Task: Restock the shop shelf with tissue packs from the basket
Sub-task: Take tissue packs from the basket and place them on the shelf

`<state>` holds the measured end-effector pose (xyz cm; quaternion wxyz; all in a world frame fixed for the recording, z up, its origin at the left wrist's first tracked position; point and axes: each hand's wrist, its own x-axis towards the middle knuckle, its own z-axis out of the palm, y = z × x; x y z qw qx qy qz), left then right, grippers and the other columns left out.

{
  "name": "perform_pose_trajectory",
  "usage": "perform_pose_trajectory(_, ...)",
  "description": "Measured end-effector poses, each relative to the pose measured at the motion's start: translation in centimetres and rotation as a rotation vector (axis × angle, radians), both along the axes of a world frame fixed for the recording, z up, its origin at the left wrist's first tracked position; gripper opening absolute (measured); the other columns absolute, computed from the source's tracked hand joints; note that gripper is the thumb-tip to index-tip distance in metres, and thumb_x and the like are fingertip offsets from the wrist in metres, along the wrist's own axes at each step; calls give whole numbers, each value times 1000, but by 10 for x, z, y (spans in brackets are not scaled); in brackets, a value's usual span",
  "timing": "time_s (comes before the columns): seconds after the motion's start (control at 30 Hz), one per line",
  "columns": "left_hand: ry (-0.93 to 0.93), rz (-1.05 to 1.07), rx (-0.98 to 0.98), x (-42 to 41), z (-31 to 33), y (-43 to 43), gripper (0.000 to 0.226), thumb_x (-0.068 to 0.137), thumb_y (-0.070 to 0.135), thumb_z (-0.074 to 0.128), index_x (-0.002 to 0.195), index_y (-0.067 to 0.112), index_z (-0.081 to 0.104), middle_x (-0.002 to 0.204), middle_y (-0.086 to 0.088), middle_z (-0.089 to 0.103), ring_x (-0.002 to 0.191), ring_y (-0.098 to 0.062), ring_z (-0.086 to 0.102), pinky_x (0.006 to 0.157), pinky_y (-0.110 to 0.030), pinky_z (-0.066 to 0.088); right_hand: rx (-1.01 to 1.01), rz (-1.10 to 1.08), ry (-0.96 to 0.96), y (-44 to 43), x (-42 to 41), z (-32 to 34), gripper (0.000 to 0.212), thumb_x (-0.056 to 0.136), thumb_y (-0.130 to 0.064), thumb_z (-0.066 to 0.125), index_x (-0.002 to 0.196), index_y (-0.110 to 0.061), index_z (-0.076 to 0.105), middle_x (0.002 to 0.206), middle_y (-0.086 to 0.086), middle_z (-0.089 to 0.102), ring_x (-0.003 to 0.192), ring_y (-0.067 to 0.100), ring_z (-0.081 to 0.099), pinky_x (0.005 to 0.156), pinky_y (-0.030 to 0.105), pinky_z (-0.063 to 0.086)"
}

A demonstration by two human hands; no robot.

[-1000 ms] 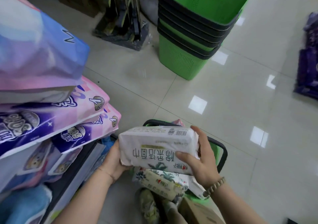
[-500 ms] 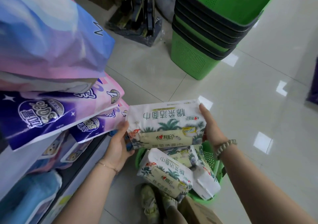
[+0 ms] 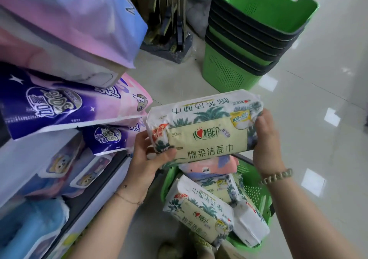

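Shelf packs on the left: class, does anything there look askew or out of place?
Yes. The purple packs jut out past the shelf edge, tilted, and a big pastel pack lies slanted on top, overhanging too.

shelf (image 3: 111, 181) left, basket (image 3: 256, 189) right, packs (image 3: 201, 213) inside

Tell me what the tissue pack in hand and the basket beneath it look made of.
The tissue pack: likely thin printed plastic film, glossy; it crinkles at the ends. The basket: moulded green plastic, semi-matte, with a perforated wall.
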<state>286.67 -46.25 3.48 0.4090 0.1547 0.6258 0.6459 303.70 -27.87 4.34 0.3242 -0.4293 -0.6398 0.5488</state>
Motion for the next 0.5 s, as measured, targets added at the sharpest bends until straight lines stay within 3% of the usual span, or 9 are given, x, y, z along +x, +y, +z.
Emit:
perform_pose_trajectory(0.07, 35, 20, 53, 0, -1, -2, 84, 45, 49, 91, 113, 19, 50, 109, 0, 69, 106, -19, 65, 78, -27, 55, 132, 15, 136, -5, -3, -1, 26, 81, -48, 46, 98, -33, 59, 78, -17, 66, 70, 2, 58, 64, 25, 49)
perform_pose_trajectory(0.13, 65, 22, 117, -2, -3, -2, 81, 48, 47, 91, 114, 23, 52, 116, -5, 66, 111, -25, 62, 81, -34, 55, 211, 5, 256, -7, -5, -6, 18, 80, -43, 49, 85, -38, 66, 70, -18, 64, 63, 3, 56, 55, 23, 47)
perform_pose_trajectory(0.23, 116, 28, 197, -4, -8, -2, 75, 48, 49, 90, 111, 28, 54, 115, -5, 66, 108, -24, 64, 80, -33, 55, 297, -5, 384, -9, -12, -18, 20, 78, -34, 50, 69, -39, 67, 56, -23, 57, 51, -6, 48, 46, 12, 39)
perform_pose_trajectory(0.33, 173, 71, 257, -4, -10, -2, 67, 46, 53, 89, 101, 33, 58, 109, -3, 68, 103, -22, 66, 78, -30, 56, 393, 3, 500, -10, -20, -28, 19, 79, -29, 51, 76, -35, 68, 64, -21, 62, 57, -3, 51, 51, 13, 40)
perform_pose_trajectory(0.4, 200, 113, 285, -4, -11, -4, 62, 45, 56, 88, 96, 36, 60, 107, -1, 69, 101, -20, 66, 76, -28, 55, 470, -6, 561, -10, -26, -32, 16, 82, -27, 50, 89, -20, 63, 74, -20, 64, 65, 0, 55, 58, 16, 43)
perform_pose_trajectory(0.5, 249, 131, 297, -1, -12, -9, 62, 47, 59, 86, 97, 34, 61, 108, -2, 70, 101, -22, 68, 75, -30, 57, 527, -55, 697, -14, -36, -33, 17, 84, -23, 52, 98, -14, 54, 83, -18, 68, 73, 1, 62, 64, 19, 48)
